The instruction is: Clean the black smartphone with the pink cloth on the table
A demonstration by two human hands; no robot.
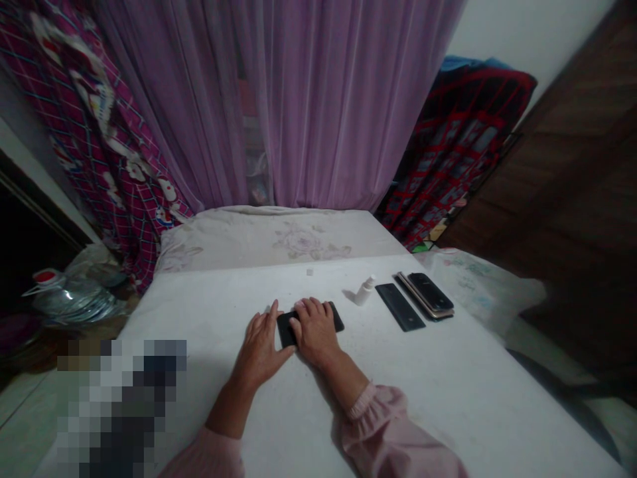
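A black smartphone [285, 329] lies flat on the white cloth, partly covered by my hands. My left hand [256, 348] grips its left end, the thumb at the near edge and the fingers at the far edge. Across the middle of the phone rests my right hand [316, 332], fingers bent and pressed down. A small pale pink bit shows by its fingertips, too little to name. To the right stands a small white spray bottle [365, 291], upright. Beyond it lie a dark phone back panel [400, 307] and a stack of phones [428, 293].
A white cloth [223, 299] covers the surface, with a floral sheet [249, 239] behind it. A tiny pale square [309, 272] lies beyond my hands. Purple curtains [323, 99] hang at the back. A large water bottle [70, 299] stands at the left, below the edge.
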